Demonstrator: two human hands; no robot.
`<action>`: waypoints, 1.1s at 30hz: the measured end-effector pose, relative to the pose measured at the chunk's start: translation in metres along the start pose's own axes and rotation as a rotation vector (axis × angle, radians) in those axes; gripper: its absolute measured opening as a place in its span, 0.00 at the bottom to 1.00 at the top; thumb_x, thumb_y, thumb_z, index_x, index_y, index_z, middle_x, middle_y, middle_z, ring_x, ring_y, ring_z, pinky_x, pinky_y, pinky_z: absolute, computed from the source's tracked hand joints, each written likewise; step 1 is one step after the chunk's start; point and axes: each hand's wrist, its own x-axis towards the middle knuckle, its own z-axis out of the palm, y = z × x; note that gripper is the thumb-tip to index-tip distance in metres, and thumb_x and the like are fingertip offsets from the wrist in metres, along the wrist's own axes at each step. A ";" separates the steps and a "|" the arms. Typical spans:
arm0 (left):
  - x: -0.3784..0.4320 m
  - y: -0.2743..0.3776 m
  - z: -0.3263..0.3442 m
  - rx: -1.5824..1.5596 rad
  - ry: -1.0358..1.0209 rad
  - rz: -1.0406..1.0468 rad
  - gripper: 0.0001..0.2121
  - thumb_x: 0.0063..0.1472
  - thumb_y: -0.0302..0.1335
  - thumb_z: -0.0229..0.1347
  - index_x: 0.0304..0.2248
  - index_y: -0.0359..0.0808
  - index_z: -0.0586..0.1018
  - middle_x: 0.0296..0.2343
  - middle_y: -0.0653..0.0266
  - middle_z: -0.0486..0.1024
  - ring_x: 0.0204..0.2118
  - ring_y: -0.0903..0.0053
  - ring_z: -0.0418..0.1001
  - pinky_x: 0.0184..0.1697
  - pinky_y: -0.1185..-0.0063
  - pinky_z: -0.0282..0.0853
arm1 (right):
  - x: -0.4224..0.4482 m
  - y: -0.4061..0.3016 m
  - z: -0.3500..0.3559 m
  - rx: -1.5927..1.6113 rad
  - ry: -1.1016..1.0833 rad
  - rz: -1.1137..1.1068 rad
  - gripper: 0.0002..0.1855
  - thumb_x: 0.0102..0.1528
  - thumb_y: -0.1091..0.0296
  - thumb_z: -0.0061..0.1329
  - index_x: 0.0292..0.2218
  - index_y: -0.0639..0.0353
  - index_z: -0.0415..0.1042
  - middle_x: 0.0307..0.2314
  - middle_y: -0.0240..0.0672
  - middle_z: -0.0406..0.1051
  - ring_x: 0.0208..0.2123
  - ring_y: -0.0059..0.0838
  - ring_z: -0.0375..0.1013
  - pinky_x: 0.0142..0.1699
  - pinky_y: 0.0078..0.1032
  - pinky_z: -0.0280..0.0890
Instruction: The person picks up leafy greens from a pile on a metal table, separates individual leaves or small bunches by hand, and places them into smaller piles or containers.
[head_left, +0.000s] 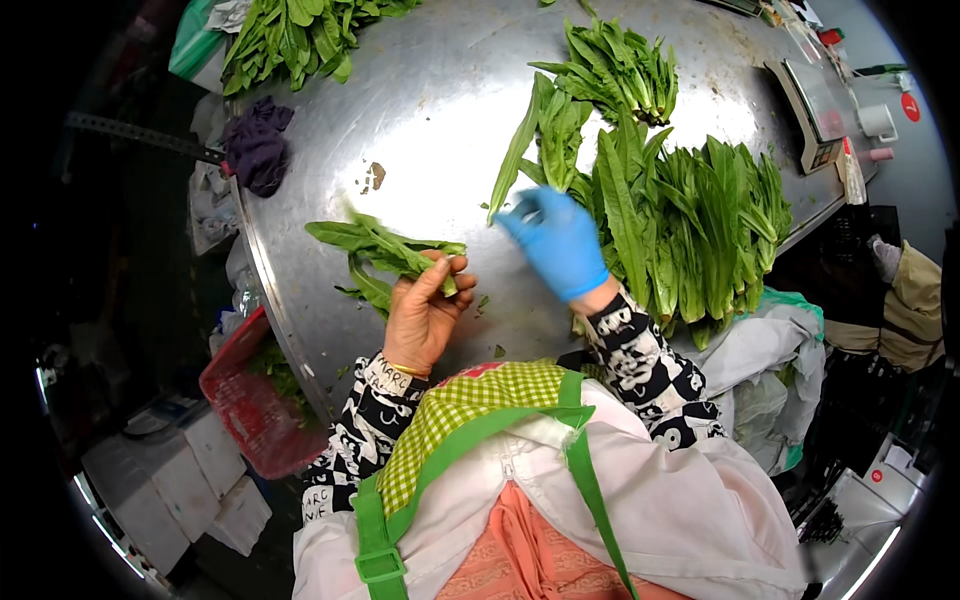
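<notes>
My bare left hand (426, 311) grips a few stalks of long-leaf lettuce (379, 247) by their cut ends, the leaves pointing left over the metal table. My right hand (555, 238), in a blue glove, is above the table at the near end of some loose leaves (517, 154); it is blurred, and whether its fingers touch a leaf I cannot tell. Right of it lies a wide row of the same leafy greens (697, 225), side by side. Another bunch (626, 71) lies beyond, its cut ends towards the right.
The steel table (427, 142) bears leaf scraps. More greens (292, 37) lie at the far left, near a dark purple cloth (257, 142). A red crate (247, 405) with leaves stands below the left edge. A weighing scale (810, 112) and white mug (876, 122) are at right.
</notes>
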 end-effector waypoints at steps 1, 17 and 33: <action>0.002 0.001 0.000 0.004 -0.031 0.010 0.06 0.56 0.25 0.52 0.33 0.38 0.70 0.32 0.62 0.72 0.31 0.73 0.71 0.31 0.80 0.67 | 0.009 0.005 -0.005 -0.047 0.135 0.042 0.24 0.41 0.52 0.58 0.32 0.62 0.68 0.22 0.40 0.68 0.23 0.40 0.69 0.29 0.35 0.64; 0.003 0.001 0.026 0.092 -0.056 -0.062 0.20 0.59 0.35 0.51 0.44 0.28 0.67 0.28 0.67 0.70 0.25 0.84 0.61 0.26 0.85 0.57 | -0.008 -0.018 -0.030 0.768 -0.137 0.436 0.16 0.49 0.68 0.52 0.37 0.69 0.68 0.26 0.35 0.71 0.26 0.22 0.70 0.32 0.17 0.65; 0.006 0.003 0.024 -0.273 0.048 0.132 0.08 0.55 0.30 0.56 0.33 0.40 0.72 0.26 0.73 0.71 0.21 0.85 0.62 0.25 0.83 0.60 | -0.017 -0.024 0.000 1.240 0.209 0.568 0.06 0.52 0.70 0.47 0.30 0.63 0.66 0.24 0.31 0.66 0.25 0.20 0.66 0.34 0.20 0.63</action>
